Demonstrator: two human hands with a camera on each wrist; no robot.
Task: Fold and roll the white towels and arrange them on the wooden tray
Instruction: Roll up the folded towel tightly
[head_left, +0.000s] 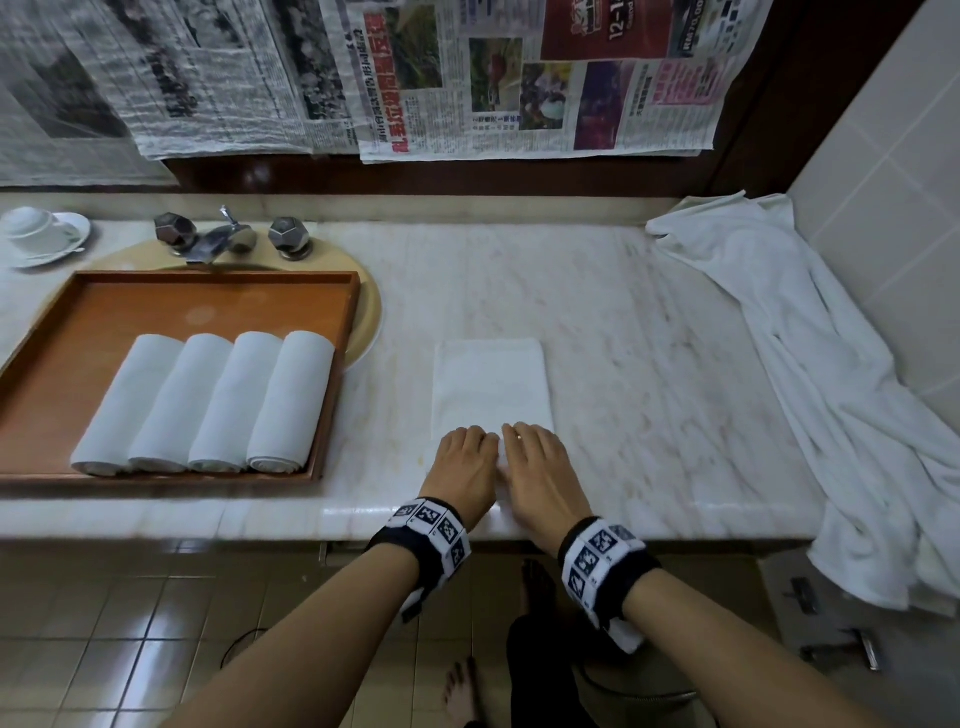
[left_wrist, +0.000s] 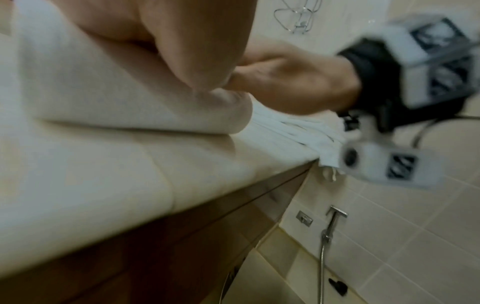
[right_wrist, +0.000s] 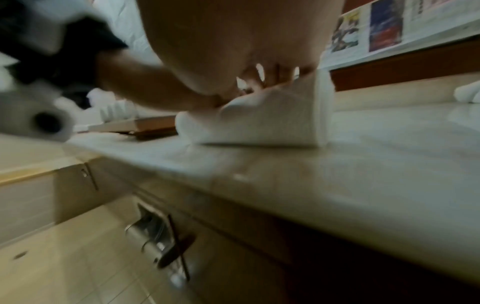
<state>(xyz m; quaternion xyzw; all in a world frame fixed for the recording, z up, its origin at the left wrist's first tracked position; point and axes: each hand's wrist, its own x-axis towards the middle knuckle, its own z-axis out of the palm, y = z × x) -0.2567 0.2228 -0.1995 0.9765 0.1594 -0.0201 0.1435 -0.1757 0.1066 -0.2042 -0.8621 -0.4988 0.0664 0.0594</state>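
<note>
Your left hand and right hand lie side by side on the near end of a folded white towel, which is flat on the marble counter just right of the wooden tray. From the head view your fingers curl down over the towel's near edge. The right wrist view shows that edge lifted into a thick roll under your palm, with fingertips pressing into the cloth, so both hands grip the rolled portion. The unrolled length of the towel stretches away from you toward the back wall.

The tray sits partly over the sink basin, its long side parallel to the counter's front edge. In its right half four rolled towels lie touching one another in a row, their spiral ends facing you; the left part of the tray floor is bare wood.

Behind the tray stands a chrome faucet with two faceted knobs. Farther left of the tray, at the back corner, an upturned white cup rests on a saucer. Well right of the tray, against the tiled side wall, a large crumpled white cloth drapes across the counter and hangs over its front edge. Sheets of newspaper cover the wall above the tray.
</note>
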